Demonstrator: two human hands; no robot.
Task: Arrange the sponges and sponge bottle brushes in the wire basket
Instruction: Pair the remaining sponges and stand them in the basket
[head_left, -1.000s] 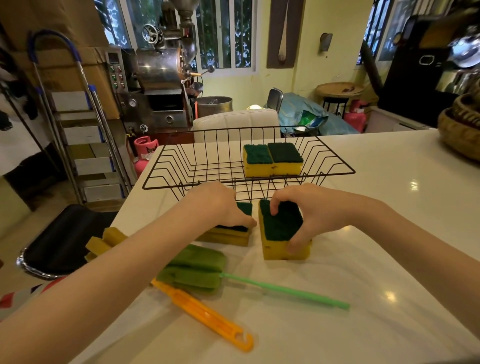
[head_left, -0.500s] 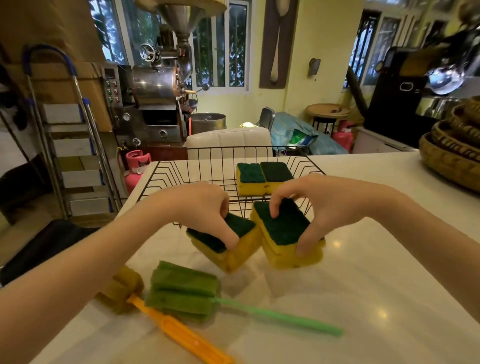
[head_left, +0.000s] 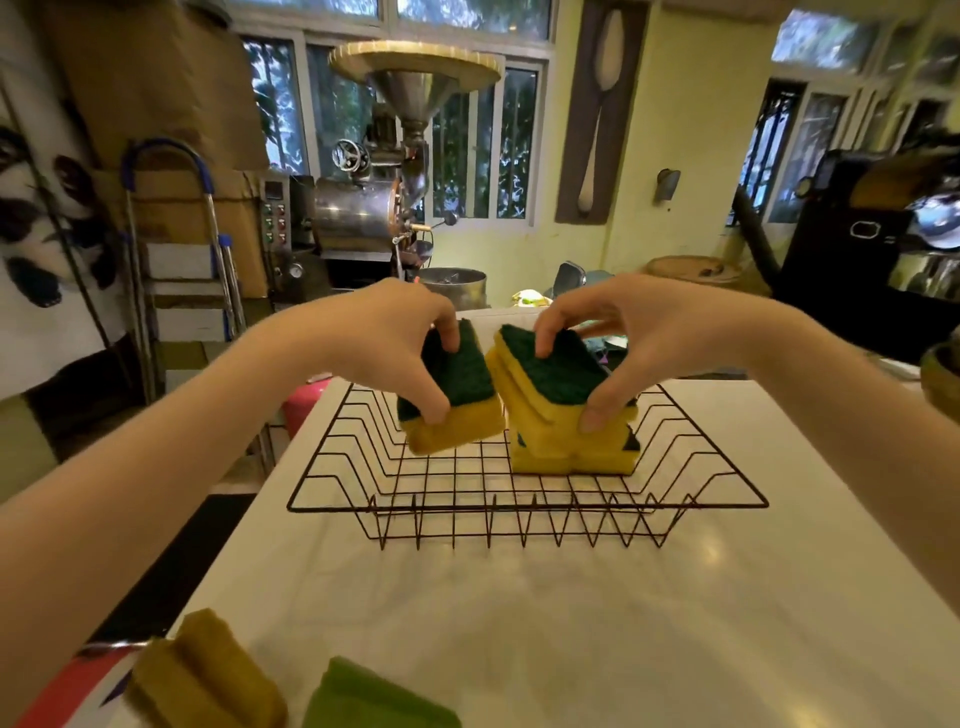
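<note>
A person's two bare hands each carry a yellow sponge with a dark green scouring face above a black wire basket (head_left: 524, 501) on a pale countertop (head_left: 597, 623). The left hand (head_left: 384, 338) pinches the left sponge (head_left: 452, 400) between thumb and fingers, tilted, over the basket's open middle. The right hand (head_left: 639, 338) clamps the right sponge (head_left: 556, 379) just above two sponges in the basket (head_left: 571, 457), lying side by side right of centre. Held sponges nearly touch. The placing likely goes best if each is levelled, green face up, and lowered flat, the left one onto bare wire beside the pair. Near the bottom edge, well apart from both hands, lie the yellow brush head (head_left: 208, 675) and green brush head (head_left: 379, 696) of the sponge bottle brushes, handles out of view.
</note>
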